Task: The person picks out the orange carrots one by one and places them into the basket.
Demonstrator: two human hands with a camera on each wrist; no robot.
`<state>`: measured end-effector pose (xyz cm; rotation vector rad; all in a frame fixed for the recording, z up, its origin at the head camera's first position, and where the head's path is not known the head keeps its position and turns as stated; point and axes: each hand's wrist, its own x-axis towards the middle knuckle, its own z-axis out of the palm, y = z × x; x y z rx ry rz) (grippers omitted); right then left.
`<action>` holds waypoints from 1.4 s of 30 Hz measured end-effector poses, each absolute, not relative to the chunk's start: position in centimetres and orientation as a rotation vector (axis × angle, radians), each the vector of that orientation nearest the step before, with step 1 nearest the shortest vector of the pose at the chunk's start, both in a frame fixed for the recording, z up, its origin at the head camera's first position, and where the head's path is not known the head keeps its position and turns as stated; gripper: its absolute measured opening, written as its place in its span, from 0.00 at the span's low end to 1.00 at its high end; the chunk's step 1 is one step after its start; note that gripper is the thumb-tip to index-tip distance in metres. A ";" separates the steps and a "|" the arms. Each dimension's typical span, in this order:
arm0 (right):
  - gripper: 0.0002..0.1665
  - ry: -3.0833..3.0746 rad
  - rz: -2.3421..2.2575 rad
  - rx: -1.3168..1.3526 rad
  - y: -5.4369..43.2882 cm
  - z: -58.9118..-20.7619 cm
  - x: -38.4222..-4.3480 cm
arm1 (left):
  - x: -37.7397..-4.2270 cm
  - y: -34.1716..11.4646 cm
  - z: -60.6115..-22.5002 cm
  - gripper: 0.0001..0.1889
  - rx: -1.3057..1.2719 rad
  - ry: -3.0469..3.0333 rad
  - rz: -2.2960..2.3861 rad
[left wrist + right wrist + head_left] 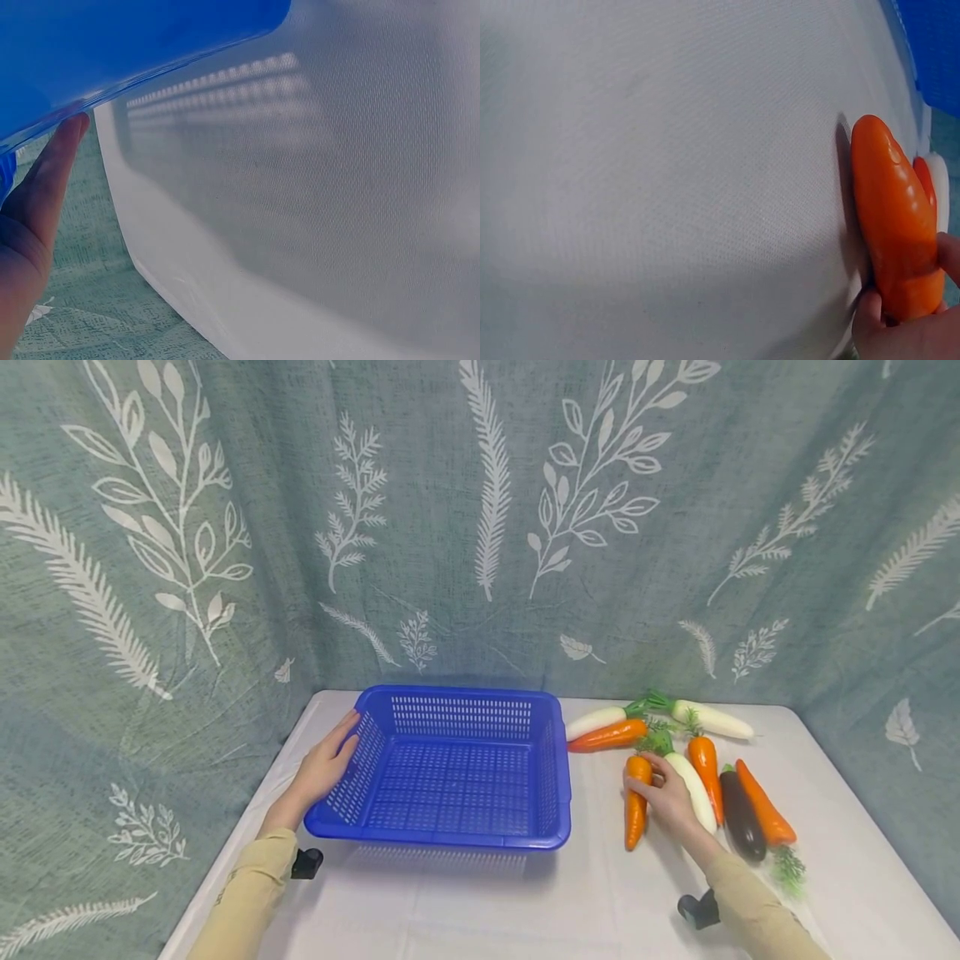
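Observation:
A blue plastic basket [457,841] with slotted walls stands on the left half of the table. My left hand [324,768] rests against its left rim, with straight fingers; in the left wrist view the thumb [56,180] reaches the edge of the rim. To the right of the basket, my right hand [670,793] pinches an orange carrot [636,814] near its thick top end. The carrot's narrow end points toward me. Close up in the right wrist view, thumb and fingers sit on both sides of the carrot [896,225].
Around my right hand lie white radishes [693,789], more carrots [763,802] and a dark eggplant [742,814]. Another radish [712,718] and a carrot [609,735] lie near the back edge. A patterned curtain [450,527] hangs behind the white-covered table [450,910].

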<state>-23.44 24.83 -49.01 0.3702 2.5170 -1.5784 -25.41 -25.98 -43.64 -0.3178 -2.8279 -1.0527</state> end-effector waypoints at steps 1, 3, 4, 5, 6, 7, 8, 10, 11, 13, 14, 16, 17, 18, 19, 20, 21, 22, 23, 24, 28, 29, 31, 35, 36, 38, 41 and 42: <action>0.37 2.520 -1.578 0.368 24.8 -49.0 -23.4 | -25.4 -26.0 -43.6 0.25 -0.317 -2.829 -1.051; 0.37 2.528 -1.573 0.362 24.8 -49.0 -23.4 | -25.4 -26.0 -43.6 0.25 -0.316 -2.832 -1.051; 0.37 2.531 -1.572 0.363 24.8 -48.9 -23.4 | -25.4 -26.0 -43.6 0.25 -0.316 -2.833 -1.047; 0.37 2.533 -1.570 0.366 24.8 -48.9 -23.4 | -25.4 -26.0 -43.7 0.25 -0.314 -2.835 -1.045; 0.38 2.537 -1.568 0.365 24.8 -48.9 -23.4 | -25.4 -26.0 -43.6 0.25 -0.314 -2.830 -1.042; 0.38 2.537 -1.569 0.364 24.9 -48.9 -23.4 | -25.4 -26.0 -43.7 0.25 -0.314 -2.831 -1.038; 0.38 2.535 -1.571 0.367 24.9 -48.9 -23.4 | -25.4 -26.0 -43.7 0.25 -0.315 -2.830 -1.037; 0.38 2.532 -1.576 0.374 24.8 -48.8 -23.4 | -25.4 -26.0 -43.7 0.25 -0.315 -2.827 -1.035; 0.38 2.534 -1.576 0.377 24.8 -48.9 -23.4 | -25.4 -26.1 -43.8 0.25 -0.315 -2.825 -1.034; 0.38 2.528 -1.584 0.389 24.8 -48.9 -23.3 | -25.5 -26.1 -43.8 0.25 -0.317 -2.825 -1.029; 0.38 2.523 -1.589 0.395 24.8 -48.9 -23.3 | -25.5 -26.1 -43.8 0.25 -0.318 -2.824 -1.031; 0.38 2.520 -1.589 0.404 24.8 -48.9 -23.2 | -25.5 -26.1 -43.9 0.25 -0.318 -2.826 -1.029; 0.38 2.521 -1.589 0.406 24.8 -48.9 -23.1 | -25.5 -26.1 -43.8 0.25 -0.317 -2.826 -1.028; 0.38 2.519 -1.590 0.409 24.8 -48.9 -23.1 | -25.6 -26.1 -43.8 0.25 -0.318 -2.826 -1.029; 0.38 2.518 -1.591 0.412 24.8 -48.8 -23.1 | -25.6 -26.0 -43.8 0.25 -0.319 -2.824 -1.032; 0.38 2.517 -1.592 0.414 24.8 -48.8 -23.0 | -25.6 -26.0 -43.8 0.25 -0.320 -2.824 -1.035; 0.38 2.523 -1.586 0.415 24.8 -48.8 -23.0 | -25.6 -26.0 -43.8 0.25 -0.321 -2.824 -1.036; 0.38 2.525 -1.585 0.416 24.8 -48.7 -23.0 | -25.6 -26.0 -43.8 0.25 -0.320 -2.824 -1.038; 0.38 2.527 -1.584 0.416 24.8 -48.6 -22.9 | -25.5 -26.0 -43.8 0.25 -0.317 -2.825 -1.041; 0.38 2.529 -1.584 0.419 24.8 -48.6 -22.9 | -25.5 -26.0 -43.7 0.25 -0.317 -2.825 -1.041; 0.38 2.543 -1.581 0.427 24.8 -48.3 -22.8 | -25.5 -26.0 -43.7 0.25 -0.312 -2.832 -1.042; 0.38 2.544 -1.582 0.430 24.9 -48.2 -22.8 | -25.4 -25.9 -43.7 0.25 -0.311 -2.833 -1.039; 0.39 2.531 -1.598 0.437 24.9 -48.1 -22.7 | -25.4 -26.0 -43.7 0.25 -0.309 -2.838 -1.033; 0.40 2.504 -1.639 0.439 24.9 -47.8 -22.8 | -25.4 -26.0 -43.7 0.25 -0.309 -2.840 -1.028; 0.40 2.497 -1.650 0.438 24.9 -47.7 -22.7 | -25.4 -26.0 -43.7 0.25 -0.310 -2.838 -1.031; 0.40 2.492 -1.666 0.432 24.9 -47.4 -22.8 | -25.4 -26.0 -43.7 0.25 -0.314 -2.833 -1.038; 0.40 2.482 -1.684 0.427 24.9 -47.0 -22.8 | -25.3 -25.9 -43.6 0.25 -0.319 -2.827 -1.045; 0.40 2.478 -1.689 0.424 24.9 -46.9 -22.8 | -25.3 -25.9 -43.6 0.25 -0.319 -2.827 -1.044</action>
